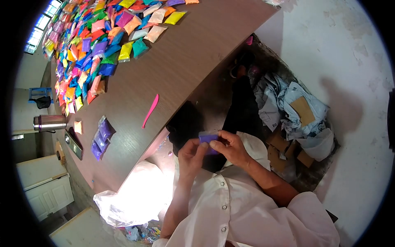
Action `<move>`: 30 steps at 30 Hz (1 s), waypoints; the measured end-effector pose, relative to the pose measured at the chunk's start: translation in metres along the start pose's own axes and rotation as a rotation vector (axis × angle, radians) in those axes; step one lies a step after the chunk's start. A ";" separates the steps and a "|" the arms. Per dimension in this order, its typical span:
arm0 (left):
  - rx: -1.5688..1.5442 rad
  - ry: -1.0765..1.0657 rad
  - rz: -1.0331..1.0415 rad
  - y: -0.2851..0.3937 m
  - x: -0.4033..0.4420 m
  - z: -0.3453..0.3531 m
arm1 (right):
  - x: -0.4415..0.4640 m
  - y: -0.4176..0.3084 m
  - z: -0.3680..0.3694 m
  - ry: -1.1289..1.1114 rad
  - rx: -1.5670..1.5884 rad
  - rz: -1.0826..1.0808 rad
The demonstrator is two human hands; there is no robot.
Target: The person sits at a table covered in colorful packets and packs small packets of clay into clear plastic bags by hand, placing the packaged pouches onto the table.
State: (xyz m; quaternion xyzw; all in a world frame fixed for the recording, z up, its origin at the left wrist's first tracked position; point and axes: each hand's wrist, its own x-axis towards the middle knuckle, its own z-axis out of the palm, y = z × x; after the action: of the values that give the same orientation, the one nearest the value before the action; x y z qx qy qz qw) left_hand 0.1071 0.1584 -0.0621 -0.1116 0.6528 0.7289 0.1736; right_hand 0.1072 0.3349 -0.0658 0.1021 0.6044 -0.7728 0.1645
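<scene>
Between my two hands, above my lap, is a small purple packet (pixel 208 138) with a clear upper edge. My left hand (pixel 191 155) pinches its left side, and my right hand (pixel 231 149) grips its right side with the thumb across its front. Both hands are off the table. Several filled purple packets (pixel 101 139) lie together on the brown table (pixel 135 78) to the left. A pink plastic knife-like tool (pixel 150 111) rests near the table's edge, apart from my hands.
A large heap of coloured packets (pixel 98 49) covers the far left of the table. Near it are a steel flask (pixel 49 122), a phone (pixel 73 145) and one peach packet (pixel 78 127). A clear plastic bag (pixel 119 208) hangs below the edge. Grey wrappings (pixel 304 107) and cardboard (pixel 279 158) lie on the right.
</scene>
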 end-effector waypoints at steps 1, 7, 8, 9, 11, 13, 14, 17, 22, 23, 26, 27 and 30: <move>-0.010 0.008 0.020 0.000 0.000 0.002 | 0.000 0.002 -0.001 -0.001 -0.001 0.000; -0.021 0.038 -0.038 0.004 0.001 0.001 | 0.002 0.008 -0.006 -0.032 -0.023 0.003; -0.025 0.042 -0.037 0.002 0.001 -0.002 | 0.002 0.007 -0.004 -0.041 -0.075 0.012; -0.015 0.049 -0.039 -0.001 0.001 -0.005 | 0.002 0.006 -0.003 -0.051 -0.128 0.019; -0.008 0.061 -0.038 -0.001 0.001 -0.006 | 0.001 0.005 -0.001 -0.047 -0.157 0.006; -0.050 0.090 -0.005 0.005 -0.002 -0.003 | 0.001 0.003 0.001 -0.047 -0.188 -0.008; -0.056 0.101 0.001 0.005 -0.003 -0.002 | 0.001 -0.001 0.003 -0.027 -0.153 -0.009; -0.023 0.100 0.064 0.012 -0.004 0.003 | 0.002 0.002 0.002 -0.005 -0.175 -0.019; 0.103 0.126 0.110 0.007 -0.008 -0.013 | 0.005 -0.009 0.009 -0.024 -0.302 -0.143; 0.170 0.124 0.122 0.017 -0.010 -0.014 | 0.006 -0.018 0.014 -0.053 -0.306 -0.155; 0.317 0.231 0.359 0.049 -0.014 -0.022 | 0.010 -0.049 0.034 -0.090 -0.390 -0.172; 0.412 0.257 0.419 0.057 -0.016 -0.031 | 0.014 -0.058 0.042 -0.109 -0.360 -0.211; 0.295 0.475 0.455 0.067 -0.021 -0.063 | 0.034 -0.087 0.063 -0.160 -0.421 -0.294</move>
State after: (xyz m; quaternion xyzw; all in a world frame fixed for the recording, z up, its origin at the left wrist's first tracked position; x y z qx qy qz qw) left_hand 0.0953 0.0880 -0.0010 -0.1033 0.7812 0.6006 -0.1354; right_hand 0.0455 0.2879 0.0162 -0.0847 0.7453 -0.6512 0.1153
